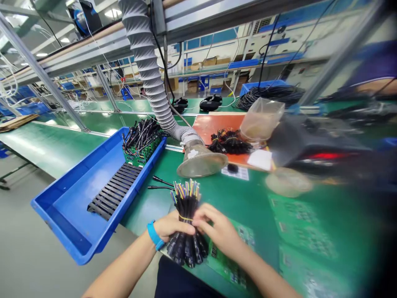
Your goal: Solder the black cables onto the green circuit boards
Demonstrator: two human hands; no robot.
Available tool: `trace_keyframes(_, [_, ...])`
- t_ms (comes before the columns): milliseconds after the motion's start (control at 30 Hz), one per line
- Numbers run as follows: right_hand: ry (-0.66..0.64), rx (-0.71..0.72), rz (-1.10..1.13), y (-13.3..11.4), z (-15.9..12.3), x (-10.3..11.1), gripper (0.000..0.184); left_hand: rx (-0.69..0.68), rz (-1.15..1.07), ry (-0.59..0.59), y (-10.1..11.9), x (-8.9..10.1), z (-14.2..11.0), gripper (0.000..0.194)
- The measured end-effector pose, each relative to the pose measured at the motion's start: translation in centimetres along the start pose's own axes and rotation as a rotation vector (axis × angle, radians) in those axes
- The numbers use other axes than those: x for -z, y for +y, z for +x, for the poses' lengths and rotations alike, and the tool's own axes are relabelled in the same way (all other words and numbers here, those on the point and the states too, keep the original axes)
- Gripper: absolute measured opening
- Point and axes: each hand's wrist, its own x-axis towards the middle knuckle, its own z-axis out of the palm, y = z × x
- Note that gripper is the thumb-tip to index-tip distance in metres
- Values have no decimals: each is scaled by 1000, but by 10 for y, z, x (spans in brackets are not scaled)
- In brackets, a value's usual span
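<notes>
A bundle of black cables (186, 248) stands upright in front of me, its stripped, coloured wire ends pointing up and its thick black ends down. A yellow rubber band (185, 218) runs around its upper part. My left hand (173, 227), with a blue wristband, is wrapped round the bundle from the left. At the right side of the bundle, my right hand (214, 227) pinches at the band; its fingertips are partly hidden. Two loose black cables (159, 187) lie just behind. Under my right forearm is a green circuit board panel (228, 265).
A blue tray (77, 182) on the left holds boards with black cables (142, 142) and a slotted black strip (114, 192). An extraction hose hood (201, 159) hangs ahead. More cable bundles (231, 141) lie on an orange mat (204, 124); circuit panels (304, 227) lie right.
</notes>
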Motion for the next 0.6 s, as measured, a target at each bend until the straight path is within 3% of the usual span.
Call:
trace_keyframes(133, [-36,15,-29,-4,0,9,21,15,14,-5,1,-2,0,29])
trace_keyframes(300, [-22,15,-49,-5,-5,20,17,41,-12,15,-2,2,-1,30])
trace_keyframes(467, [-20,-72,-7,-1,-4,6,13,54,-3,-7,-1,7,0,45])
trace_keyframes(600, [39,-65,16,5,-3,-4,15,99,32,-57,2,13,0,51])
